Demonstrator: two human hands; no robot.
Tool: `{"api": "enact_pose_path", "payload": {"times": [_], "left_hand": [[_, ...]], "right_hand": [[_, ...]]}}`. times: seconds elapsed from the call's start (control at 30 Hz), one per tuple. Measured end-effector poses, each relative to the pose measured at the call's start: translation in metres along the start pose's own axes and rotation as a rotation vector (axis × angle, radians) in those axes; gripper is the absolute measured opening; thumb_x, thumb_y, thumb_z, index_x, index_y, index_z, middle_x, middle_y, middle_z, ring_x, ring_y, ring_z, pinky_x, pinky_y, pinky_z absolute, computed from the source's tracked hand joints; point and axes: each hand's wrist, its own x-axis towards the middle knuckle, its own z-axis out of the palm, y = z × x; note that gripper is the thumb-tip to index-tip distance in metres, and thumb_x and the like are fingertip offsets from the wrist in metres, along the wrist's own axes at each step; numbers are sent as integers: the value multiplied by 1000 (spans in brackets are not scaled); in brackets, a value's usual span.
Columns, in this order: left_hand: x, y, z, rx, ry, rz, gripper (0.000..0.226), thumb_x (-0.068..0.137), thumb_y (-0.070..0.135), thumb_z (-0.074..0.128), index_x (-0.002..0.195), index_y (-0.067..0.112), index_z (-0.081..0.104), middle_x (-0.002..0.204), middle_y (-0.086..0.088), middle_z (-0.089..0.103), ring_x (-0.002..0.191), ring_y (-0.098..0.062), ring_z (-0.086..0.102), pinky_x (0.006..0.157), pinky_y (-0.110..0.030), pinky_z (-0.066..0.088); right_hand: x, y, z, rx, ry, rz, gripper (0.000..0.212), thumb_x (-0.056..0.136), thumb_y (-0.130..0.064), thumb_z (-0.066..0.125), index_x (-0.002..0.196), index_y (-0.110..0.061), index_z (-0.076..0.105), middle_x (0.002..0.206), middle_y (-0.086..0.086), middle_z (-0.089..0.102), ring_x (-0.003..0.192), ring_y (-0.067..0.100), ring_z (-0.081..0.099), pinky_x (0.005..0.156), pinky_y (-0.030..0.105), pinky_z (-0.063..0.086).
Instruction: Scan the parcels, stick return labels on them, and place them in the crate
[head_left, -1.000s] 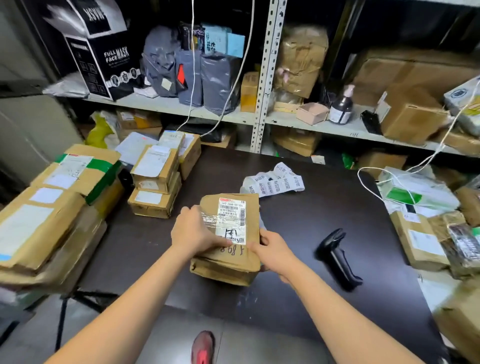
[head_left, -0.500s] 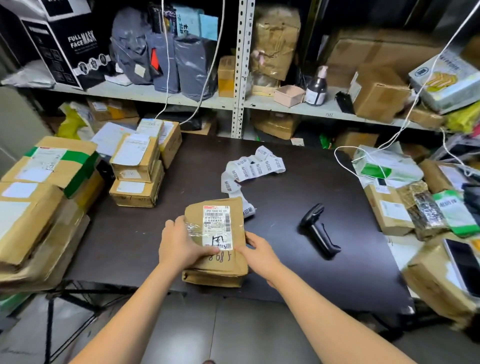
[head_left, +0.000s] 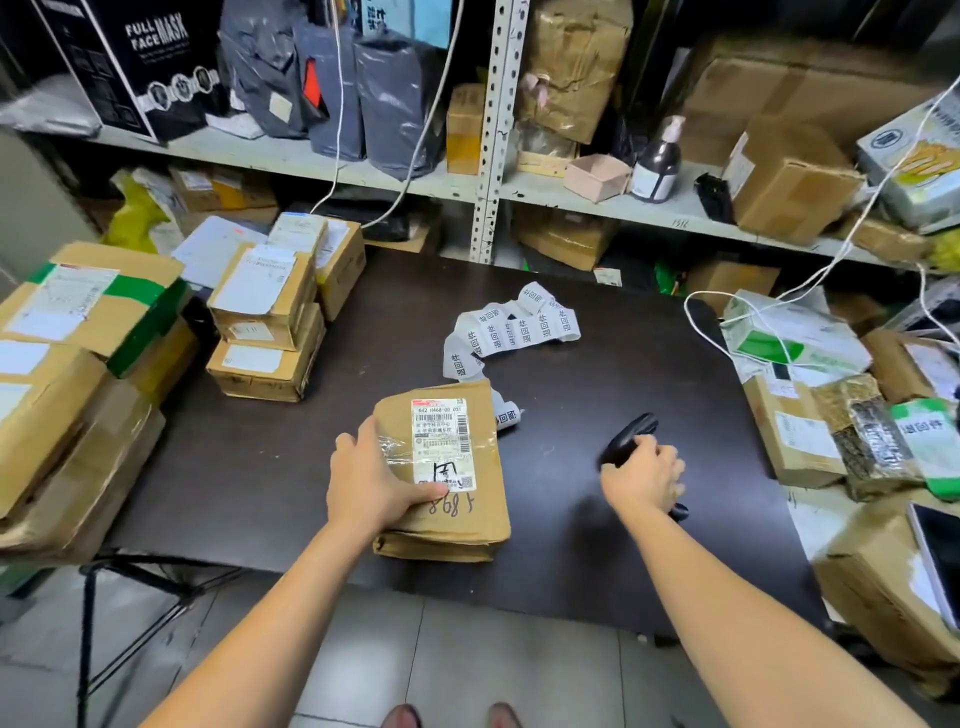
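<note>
A brown paper parcel (head_left: 467, 519) with a white shipping label (head_left: 440, 431) lies near the front edge of the dark table (head_left: 249, 467). My left hand (head_left: 371, 478) grips its left side, thumb on the label's lower edge. My right hand (head_left: 644, 475) closes over the black barcode scanner (head_left: 626, 441), which lies on the table to the parcel's right. A strip of white return labels (head_left: 511, 332) curls on the table behind the parcel. No crate is in view.
Stacked cardboard boxes (head_left: 265, 322) stand at the table's left, larger ones (head_left: 67, 374) beyond its left edge. More parcels (head_left: 800, 431) crowd the right side. Metal shelves (head_left: 488, 192) full of packages run behind. White cables (head_left: 810, 275) hang at right.
My right hand has left the parcel and moved right onto the scanner. The left hand still holds the parcel, which stays in place on the table.
</note>
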Motion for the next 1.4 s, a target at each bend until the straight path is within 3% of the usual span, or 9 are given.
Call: {"api": "enact_pose_path", "payload": {"times": [0.13,0.27,0.4,0.53,0.67,0.73,0.83,0.93,1.4], "left_hand": [[2,10,6,22,-2,-40,135,47,54,98,154,22,22,140,-6,37,138,-27,36,105,-46,43],[6,18,12,37,12,-67,135,50,54,98,156,21,20,145,-6,37,141,-26,33,108,-47,42],[7,23,18,42,40,-92,137,51,54,97,157,17,20,147,-8,38,141,-27,34,110,-47,40],[11,29,17,61,21,-108,140,50,56,97,158,17,17,150,-8,36,142,-29,34,112,-48,40],[11,34,13,85,7,-107,142,49,59,96,159,18,16,152,-7,36,142,-30,35,110,-48,41],[11,35,13,83,4,-111,142,49,59,96,159,19,15,152,-7,36,142,-30,35,110,-48,41],[12,33,13,83,6,-100,143,49,59,96,159,19,15,152,-6,36,142,-30,35,110,-48,41],[10,28,15,68,10,-76,140,50,60,95,158,19,16,149,-7,38,141,-31,35,109,-48,41],[17,24,16,74,1,-77,141,50,60,95,159,21,14,151,-5,34,142,-29,34,107,-48,43]], "right_hand": [[28,21,11,-37,-107,112,62,86,-23,73,139,-10,43,145,20,44,136,39,39,110,51,36],[41,29,23,-89,-101,36,51,92,-20,68,134,-4,44,140,23,50,133,40,43,99,51,45],[43,15,25,-52,-106,-22,44,94,-25,59,129,-2,48,134,24,55,127,42,49,100,48,44],[37,-17,3,156,-181,-129,25,92,-39,55,104,-17,57,108,14,66,97,37,61,76,37,43],[21,-51,-40,368,-375,-481,15,79,-38,65,69,-29,59,63,-9,64,57,13,59,48,23,42],[11,-66,-64,313,-485,-655,11,75,-43,70,70,-36,63,59,-15,65,47,4,56,36,20,37],[1,-81,-88,82,-479,-843,19,70,-52,71,71,-35,62,71,-12,67,64,6,63,48,23,40],[-2,-87,-100,-83,-421,-894,22,66,-52,63,73,-31,60,75,-13,65,71,11,62,55,27,42],[-4,-80,-122,-118,-283,-864,24,64,-54,61,81,-36,63,76,-17,62,70,8,58,57,28,41]]}}
